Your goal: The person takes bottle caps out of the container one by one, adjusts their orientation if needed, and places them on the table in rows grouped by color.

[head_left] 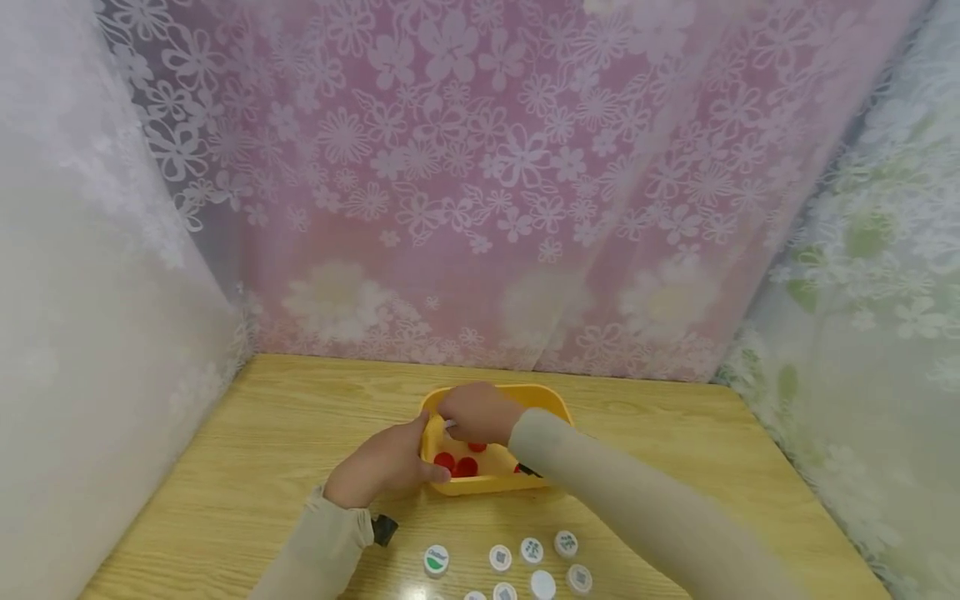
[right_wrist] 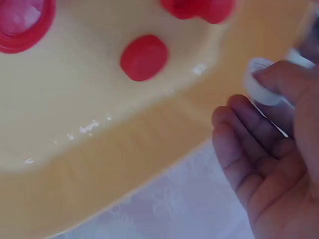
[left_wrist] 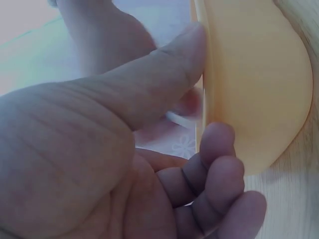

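A yellow plastic tub [head_left: 510,484] stands on the table with several red bottle caps [head_left: 467,467] inside. My left hand [head_left: 390,462] grips its left rim; in the left wrist view the thumb lies along the rim and the fingers curl at the tub wall [left_wrist: 264,74]. Over the tub's left part, my right hand [head_left: 480,412] pinches a white bottle cap [right_wrist: 259,92] between thumb and fingers. A second white edge shows beside that cap, too blurred to tell. One red cap [right_wrist: 144,58] lies apart from the others on the tub floor.
Several white caps [head_left: 532,550], some with green or grey prints, lie on the wooden table [head_left: 300,417] in front of the tub. One with a green print [head_left: 437,561] is nearest my left wrist. A flowered pink curtain [head_left: 480,208] hangs behind the table.
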{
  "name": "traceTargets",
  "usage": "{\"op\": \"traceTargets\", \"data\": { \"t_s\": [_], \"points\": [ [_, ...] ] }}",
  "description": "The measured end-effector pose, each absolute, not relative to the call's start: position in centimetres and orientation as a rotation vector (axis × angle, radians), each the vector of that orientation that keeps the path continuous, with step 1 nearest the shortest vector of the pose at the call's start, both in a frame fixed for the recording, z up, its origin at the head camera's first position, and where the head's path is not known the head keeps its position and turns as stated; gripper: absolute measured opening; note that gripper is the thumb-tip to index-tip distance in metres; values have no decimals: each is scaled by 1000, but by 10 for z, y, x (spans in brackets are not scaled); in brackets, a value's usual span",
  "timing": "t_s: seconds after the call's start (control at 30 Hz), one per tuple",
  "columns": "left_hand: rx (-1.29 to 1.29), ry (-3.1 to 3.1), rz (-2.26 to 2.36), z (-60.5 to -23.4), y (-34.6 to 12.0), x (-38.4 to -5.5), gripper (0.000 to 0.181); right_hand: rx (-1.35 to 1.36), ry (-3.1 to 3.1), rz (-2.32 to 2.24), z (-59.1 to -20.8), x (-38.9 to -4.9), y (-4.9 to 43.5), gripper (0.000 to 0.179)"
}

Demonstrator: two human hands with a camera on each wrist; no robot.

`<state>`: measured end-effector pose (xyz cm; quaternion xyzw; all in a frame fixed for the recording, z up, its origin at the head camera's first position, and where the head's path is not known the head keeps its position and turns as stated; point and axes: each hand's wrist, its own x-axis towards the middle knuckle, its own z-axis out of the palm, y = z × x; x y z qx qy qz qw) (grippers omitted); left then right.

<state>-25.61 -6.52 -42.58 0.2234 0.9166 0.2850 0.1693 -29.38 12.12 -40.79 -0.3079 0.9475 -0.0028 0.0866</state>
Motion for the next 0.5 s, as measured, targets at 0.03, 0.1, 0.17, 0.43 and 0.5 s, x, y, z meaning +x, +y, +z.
{"op": "traceTargets", "data": {
  "t_s": [0.03, 0.1, 0.17, 0.43, 0.5],
  "points": [
    [632, 2606, 807, -426, -65, -256, 106, -921, 2845, -53, -402, -287, 127, 10],
    [616, 2610, 800, -425, -64, -255, 105, -964, 2889, -145, -394, -268, 138, 20],
    [596, 2616, 786, -425, -63, -255, 106, -1021, 2877, -270, -392, -245, 146, 25],
    [583, 2649, 747, -426, -62, -255, 105, -1159, 2661, -175, -437, -180, 152, 12],
    [589, 2646, 748, -427, -61, -254, 104, -1146, 2652, -152, -445, -176, 150, 9]
  ]
}}
